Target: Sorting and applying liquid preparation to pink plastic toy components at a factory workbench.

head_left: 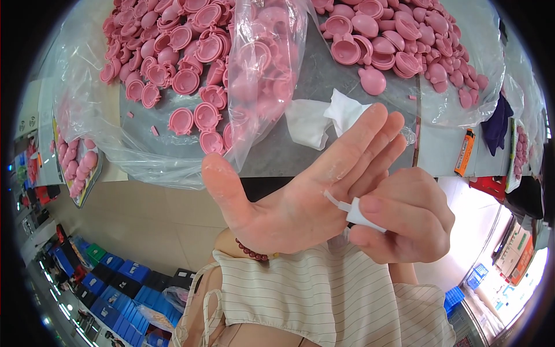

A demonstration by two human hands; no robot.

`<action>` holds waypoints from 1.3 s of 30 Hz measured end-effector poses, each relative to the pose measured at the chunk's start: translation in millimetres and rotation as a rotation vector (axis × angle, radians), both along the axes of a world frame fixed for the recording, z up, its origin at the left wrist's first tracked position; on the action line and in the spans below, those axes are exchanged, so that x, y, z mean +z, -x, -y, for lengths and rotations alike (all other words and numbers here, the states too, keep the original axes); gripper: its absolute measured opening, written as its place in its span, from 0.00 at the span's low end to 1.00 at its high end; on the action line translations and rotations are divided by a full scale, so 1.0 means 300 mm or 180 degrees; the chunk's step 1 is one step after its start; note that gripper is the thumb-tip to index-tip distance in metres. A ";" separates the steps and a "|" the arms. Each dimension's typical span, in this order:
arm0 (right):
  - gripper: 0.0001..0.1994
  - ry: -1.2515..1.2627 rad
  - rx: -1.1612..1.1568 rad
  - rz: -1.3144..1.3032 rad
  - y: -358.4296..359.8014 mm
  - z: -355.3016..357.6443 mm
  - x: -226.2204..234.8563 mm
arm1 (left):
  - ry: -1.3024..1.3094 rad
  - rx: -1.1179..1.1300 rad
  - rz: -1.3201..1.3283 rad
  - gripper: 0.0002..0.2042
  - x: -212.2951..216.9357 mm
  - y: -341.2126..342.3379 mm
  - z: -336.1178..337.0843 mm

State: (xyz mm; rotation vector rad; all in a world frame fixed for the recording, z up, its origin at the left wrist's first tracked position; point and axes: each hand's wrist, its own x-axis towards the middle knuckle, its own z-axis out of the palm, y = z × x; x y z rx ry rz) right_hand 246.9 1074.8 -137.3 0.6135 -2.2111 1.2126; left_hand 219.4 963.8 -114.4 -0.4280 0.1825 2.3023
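My left hand (pixel 300 196) is held up with its palm toward me, thumb apart and fingers stretched out. Whitish flaky residue shows on its thumb tip and on the palm near the finger bases. Between thumb and fingers, my right hand (pixel 410 217) pinches a white cap (pixel 363 215) with a short brush (pixel 337 200). The brush tip lies at the left palm; whether it touches the skin I cannot tell. Behind the left fingertips lie crumpled white tissues (pixel 309 122) on the grey work mat (pixel 266 165).
Pink hollow plastic shells are heaped at the far left (pixel 185 81) and far right (pixel 371 80), on and under clear plastic bags (pixel 156 173). An orange tube (pixel 464 152) and a dark purple cloth (pixel 496 127) lie at the right. Blue and black bins (pixel 133 270) stand at the lower left.
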 end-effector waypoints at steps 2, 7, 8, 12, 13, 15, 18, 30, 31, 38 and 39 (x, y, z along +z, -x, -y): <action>0.15 0.0028 0.0046 -0.0015 0.003 0.001 0.002 | -0.0087 0.0020 -0.0011 0.58 0.011 0.012 0.002; 0.15 -0.0085 -0.0126 -0.0012 0.005 0.002 -0.005 | -0.0342 0.0784 0.2143 0.58 0.146 0.088 0.014; 0.15 -0.0135 -0.0280 0.0048 -0.001 -0.002 0.000 | -0.0395 0.1004 0.2672 0.58 0.158 0.099 0.019; 0.18 0.0029 -0.0491 0.0216 0.005 0.011 0.033 | -0.1220 -0.0090 -0.1623 0.64 -0.118 0.011 0.041; 0.18 0.0023 -0.0503 0.0221 0.005 0.006 0.028 | -0.0550 0.0008 -0.0588 0.61 -0.036 0.006 0.010; 0.13 -0.0123 -0.0185 0.0181 0.004 -0.011 0.013 | 0.0110 0.0050 0.0438 0.57 0.087 0.044 -0.012; 0.13 -0.0238 -0.0593 0.0058 0.002 -0.007 -0.003 | -0.0478 0.0928 0.2618 0.57 0.065 0.075 0.035; 0.15 -0.0131 -0.0552 0.0041 -0.006 -0.006 0.007 | -0.1308 -0.0088 -0.1590 0.64 -0.158 0.012 0.062; 0.15 -0.0095 -0.0422 0.0051 -0.008 -0.008 0.012 | -0.1217 -0.0215 -0.1634 0.64 -0.160 0.013 0.065; 0.17 -0.0094 -0.0635 -0.0287 -0.009 -0.038 0.011 | -0.1144 -0.0317 -0.1508 0.63 -0.124 0.028 0.059; 0.18 0.0314 -0.0907 -0.0380 -0.021 -0.049 0.016 | -0.1179 -0.0324 -0.1498 0.63 -0.129 0.027 0.070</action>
